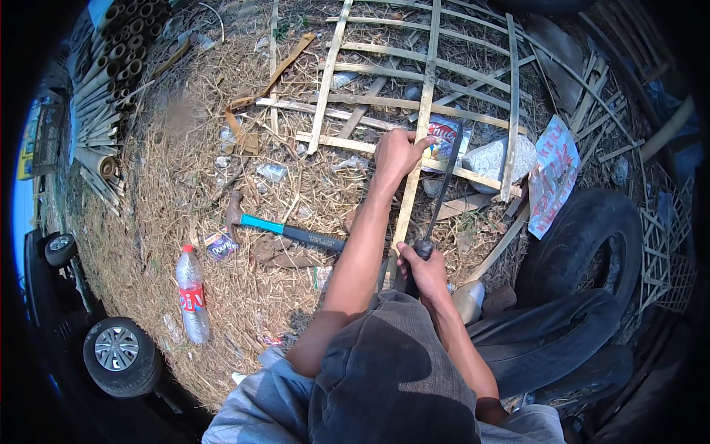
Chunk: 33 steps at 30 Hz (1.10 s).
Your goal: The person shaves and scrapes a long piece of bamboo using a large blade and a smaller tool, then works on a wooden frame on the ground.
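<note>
A lattice of split bamboo strips [427, 89] lies over the dry grass ahead of me. My left hand [399, 157] is closed round the lattice's near edge, where a long upright strip crosses the lowest cross strip. Closer to me, my right hand [423, 270] wraps round the dark handle of a long-bladed knife [444, 189]. Its narrow dark blade points away from me, just right of the upright strip, with the tip over the lattice. The lower end of that strip runs beside my right fingers; whether they grip it too, I cannot tell.
Left of my left forearm lies a hammer [285, 229] with a teal and black handle. A plastic bottle [191, 296] is farther left. Beside the lattice are a rock [503, 159] and a printed plastic sheet [553, 177]. Black tyres [580, 244] lie right; bamboo poles [100, 122] are piled far left.
</note>
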Available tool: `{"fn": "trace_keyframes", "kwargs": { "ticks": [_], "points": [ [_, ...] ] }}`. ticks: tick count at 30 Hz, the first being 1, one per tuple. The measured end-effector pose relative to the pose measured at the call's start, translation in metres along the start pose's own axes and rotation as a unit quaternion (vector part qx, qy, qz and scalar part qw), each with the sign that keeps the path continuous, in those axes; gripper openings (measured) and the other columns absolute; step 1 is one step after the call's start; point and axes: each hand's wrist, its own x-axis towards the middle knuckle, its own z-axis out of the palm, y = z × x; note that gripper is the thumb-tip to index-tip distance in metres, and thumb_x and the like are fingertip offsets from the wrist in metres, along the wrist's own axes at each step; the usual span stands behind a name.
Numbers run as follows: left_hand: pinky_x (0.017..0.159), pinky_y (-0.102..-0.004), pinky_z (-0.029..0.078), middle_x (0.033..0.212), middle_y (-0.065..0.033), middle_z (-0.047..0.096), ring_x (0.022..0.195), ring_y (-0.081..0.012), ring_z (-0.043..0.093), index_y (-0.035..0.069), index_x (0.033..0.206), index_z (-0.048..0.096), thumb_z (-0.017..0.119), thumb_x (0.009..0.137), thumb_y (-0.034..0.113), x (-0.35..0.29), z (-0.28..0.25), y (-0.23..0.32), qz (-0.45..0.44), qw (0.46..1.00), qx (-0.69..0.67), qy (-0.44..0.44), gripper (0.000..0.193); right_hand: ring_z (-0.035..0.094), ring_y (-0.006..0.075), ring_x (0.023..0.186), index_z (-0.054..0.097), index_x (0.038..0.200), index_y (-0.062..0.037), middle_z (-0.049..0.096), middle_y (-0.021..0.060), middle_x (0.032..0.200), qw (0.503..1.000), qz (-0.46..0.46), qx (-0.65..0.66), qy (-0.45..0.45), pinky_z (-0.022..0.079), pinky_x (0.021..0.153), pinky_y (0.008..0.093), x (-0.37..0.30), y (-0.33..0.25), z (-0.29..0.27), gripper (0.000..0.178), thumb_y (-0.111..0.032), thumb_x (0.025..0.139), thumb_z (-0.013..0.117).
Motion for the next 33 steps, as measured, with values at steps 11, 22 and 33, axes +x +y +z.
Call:
{"fn": "trace_keyframes", "kwargs": {
  "ticks": [11, 22, 33],
  "points": [
    [0.064, -0.0381, 0.050, 0.066, -0.0153, 0.069, 0.064, -0.0271, 0.068, 0.013, 0.102, 0.078, 0.072, 0.081, 0.055, -0.003, -0.004, 0.005, -0.023, 1.000, -0.008, -0.013, 0.048, 0.054, 0.0097, 0.054, 0.063, 0.074, -0.0038, 0.063, 0.0021, 0.066, 1.000, 0.000, -0.015, -0.003, 0.043, 0.054, 0.0264, 0.002, 0.002, -0.003, 0.027, -0.024, 0.089, 0.072],
    [0.068, -0.0361, 0.051, 0.072, -0.0161, 0.071, 0.069, -0.0257, 0.070, 0.014, 0.104, 0.077, 0.074, 0.080, 0.053, -0.004, -0.008, 0.010, -0.026, 0.999, -0.022, -0.031, 0.046, 0.054, 0.0096, 0.053, 0.063, 0.073, -0.0035, 0.063, 0.0023, 0.065, 1.000, -0.014, -0.006, 0.003, 0.044, 0.054, 0.0261, 0.003, 0.003, -0.004, 0.028, -0.026, 0.086, 0.074],
    [0.065, -0.0358, 0.050, 0.068, -0.0130, 0.069, 0.066, -0.0231, 0.069, 0.009, 0.099, 0.077, 0.072, 0.083, 0.051, -0.001, -0.002, 0.006, -0.019, 1.000, -0.007, -0.009, 0.044, 0.056, 0.0101, 0.055, 0.063, 0.079, -0.0018, 0.064, 0.0027, 0.068, 1.000, -0.003, -0.010, 0.004, 0.045, 0.054, 0.0266, 0.004, 0.002, -0.005, 0.026, -0.024, 0.086, 0.075]
  ]
}}
